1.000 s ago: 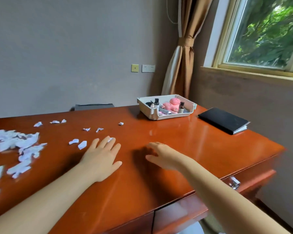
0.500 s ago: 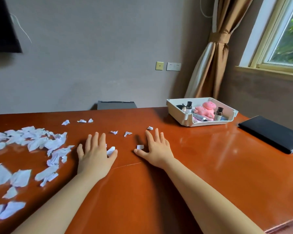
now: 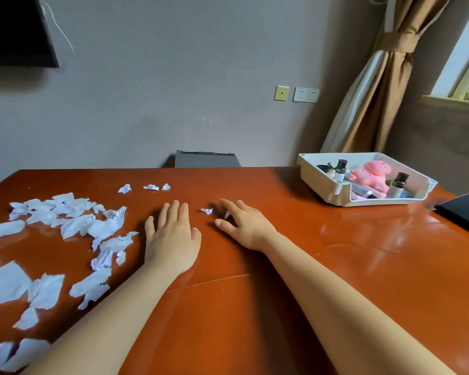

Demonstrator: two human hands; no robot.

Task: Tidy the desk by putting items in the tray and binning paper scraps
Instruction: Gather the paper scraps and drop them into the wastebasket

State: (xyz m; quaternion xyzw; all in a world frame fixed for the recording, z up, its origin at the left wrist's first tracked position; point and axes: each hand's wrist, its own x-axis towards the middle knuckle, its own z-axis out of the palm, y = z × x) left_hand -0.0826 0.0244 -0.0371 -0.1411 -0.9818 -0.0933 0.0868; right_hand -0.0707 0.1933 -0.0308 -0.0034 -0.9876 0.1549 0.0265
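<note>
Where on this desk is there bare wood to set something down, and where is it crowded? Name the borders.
Bare wood: the wide stretch right of the right hand, up to the white tray and black notebook; also the near edge between the arms. Crowded: torn paper scraps litter the desk left of the left hand.

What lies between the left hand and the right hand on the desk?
Head view: one small paper scrap lies between the left hand and the right hand, near their fingertips; otherwise that stretch of desk is bare.
</note>
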